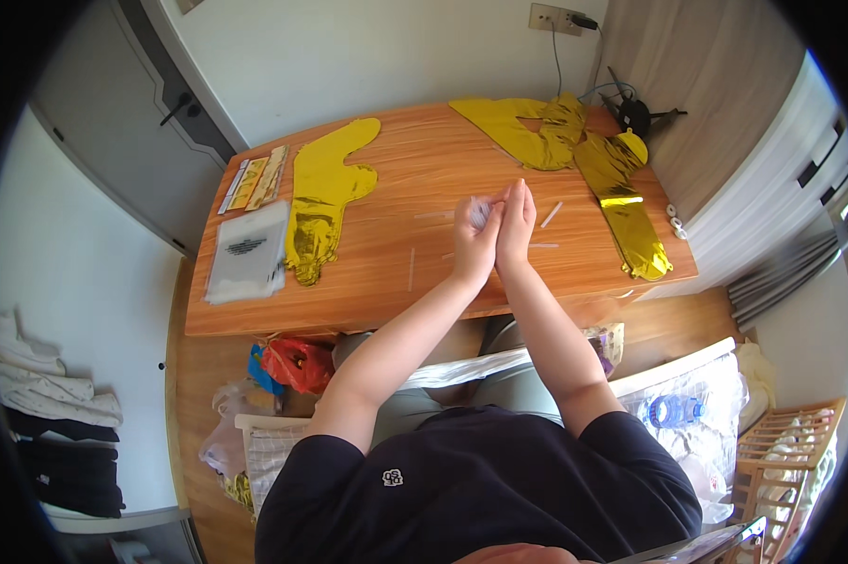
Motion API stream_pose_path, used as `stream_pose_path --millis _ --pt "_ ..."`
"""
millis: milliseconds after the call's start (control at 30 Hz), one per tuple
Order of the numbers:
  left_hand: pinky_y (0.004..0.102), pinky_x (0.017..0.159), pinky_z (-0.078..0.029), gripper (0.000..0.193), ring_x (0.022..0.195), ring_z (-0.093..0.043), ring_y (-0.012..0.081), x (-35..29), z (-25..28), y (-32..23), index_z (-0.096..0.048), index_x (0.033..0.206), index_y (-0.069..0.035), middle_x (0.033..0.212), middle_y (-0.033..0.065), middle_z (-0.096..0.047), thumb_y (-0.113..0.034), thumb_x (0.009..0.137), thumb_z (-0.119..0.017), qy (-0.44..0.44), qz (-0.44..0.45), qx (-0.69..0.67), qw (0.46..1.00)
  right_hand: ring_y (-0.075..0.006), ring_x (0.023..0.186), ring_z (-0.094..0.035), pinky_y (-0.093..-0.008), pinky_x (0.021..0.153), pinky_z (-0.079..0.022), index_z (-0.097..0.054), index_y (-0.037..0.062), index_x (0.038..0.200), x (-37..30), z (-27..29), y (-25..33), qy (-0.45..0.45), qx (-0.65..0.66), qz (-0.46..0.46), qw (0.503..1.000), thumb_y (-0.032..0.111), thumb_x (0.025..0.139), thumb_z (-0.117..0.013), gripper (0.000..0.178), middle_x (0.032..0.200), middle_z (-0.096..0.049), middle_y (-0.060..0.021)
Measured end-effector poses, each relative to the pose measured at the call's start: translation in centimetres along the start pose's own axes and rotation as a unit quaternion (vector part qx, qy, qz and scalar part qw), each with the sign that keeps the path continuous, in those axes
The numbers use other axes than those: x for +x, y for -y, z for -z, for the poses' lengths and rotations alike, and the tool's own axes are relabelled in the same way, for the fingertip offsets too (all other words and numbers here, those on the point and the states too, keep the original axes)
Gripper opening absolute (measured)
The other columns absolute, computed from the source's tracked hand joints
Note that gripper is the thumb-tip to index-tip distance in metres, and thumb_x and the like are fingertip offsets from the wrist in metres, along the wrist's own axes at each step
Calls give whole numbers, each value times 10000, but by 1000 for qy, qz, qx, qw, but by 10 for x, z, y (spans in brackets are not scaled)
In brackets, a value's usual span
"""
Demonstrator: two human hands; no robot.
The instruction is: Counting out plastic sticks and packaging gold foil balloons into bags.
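My left hand [474, 246] and my right hand [515, 227] are pressed together above the middle of the table. A small whitish, translucent bundle [481, 213] shows between them at the left hand's fingers; its kind cannot be made out. The right hand's fingers are straight and lie against the left hand. Several thin pale strips or straws lie around the hands, among them one strip [552, 214] to the right and another strip [411, 270] to the left. Flat gold foil balloons lie on either side: one foil balloon [320, 179] at left, another foil balloon [621, 202] at right.
A third gold foil piece [527, 132] lies at the wooden table's [414, 141] far side. Clear plastic bags [247, 252] and printed packets [255, 180] occupy its left end. A black router [633, 115] stands at the back right corner; small white rolls [676, 224] sit at the right edge.
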State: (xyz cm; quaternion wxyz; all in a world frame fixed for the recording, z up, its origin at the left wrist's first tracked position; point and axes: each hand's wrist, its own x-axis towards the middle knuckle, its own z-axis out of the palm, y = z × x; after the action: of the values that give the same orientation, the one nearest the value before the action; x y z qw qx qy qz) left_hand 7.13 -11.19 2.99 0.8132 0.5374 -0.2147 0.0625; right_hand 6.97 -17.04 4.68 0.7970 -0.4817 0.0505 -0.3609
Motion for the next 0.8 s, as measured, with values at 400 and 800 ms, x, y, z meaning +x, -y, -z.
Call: stream_pose_path --millis 400,800 --pt "373 1056 -404 548 1240 -501 224 -31 -36 27 -429 1372 -51 1404 133 -459 -435 1010 -574 144 7 -93 985 -140 923 -563 -279 844 -466 -604 40 1076 -15 65 17 5 -63 -85 994 424 1084 -384 443 993 -616 -39" --pt "404 1208 -144 896 1513 -133 288 -33 -34 33 26 1613 -182 1662 162 -59 -763 940 -83 109 55 -50 991 -90 897 -587 -249 803 -480 -576 16 1113 -29 67 13 62 -133 -29 989 135 866 -774 338 993 -639 -28"
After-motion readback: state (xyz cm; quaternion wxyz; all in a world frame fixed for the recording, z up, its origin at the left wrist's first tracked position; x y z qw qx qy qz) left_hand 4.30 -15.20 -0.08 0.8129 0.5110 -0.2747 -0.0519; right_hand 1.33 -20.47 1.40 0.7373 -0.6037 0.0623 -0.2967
